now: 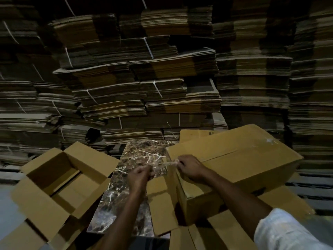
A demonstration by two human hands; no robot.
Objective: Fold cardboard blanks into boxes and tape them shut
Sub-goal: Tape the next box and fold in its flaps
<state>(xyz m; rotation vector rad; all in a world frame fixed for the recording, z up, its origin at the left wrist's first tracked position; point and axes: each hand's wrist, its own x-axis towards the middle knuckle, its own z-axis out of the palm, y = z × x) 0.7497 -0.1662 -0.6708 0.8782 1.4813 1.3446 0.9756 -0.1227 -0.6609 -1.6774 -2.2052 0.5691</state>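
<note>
A closed cardboard box (239, 165) lies tilted at the right, its top seam covered with clear tape that shines near the far corner. A strip of clear tape (162, 164) stretches from the box's near-left corner out to the left. My left hand (139, 175) grips the free end of that strip, fingers curled. My right hand (191, 168) pinches the tape where it meets the box's corner and rests on the box top. No tape roll shows.
An open box (59, 179) with its flaps spread stands at the left. Flat blanks (162, 204) lie under the closed box. Between them shows a marble tabletop (126, 177). High stacks of bundled flat cardboard (144, 78) fill the whole background.
</note>
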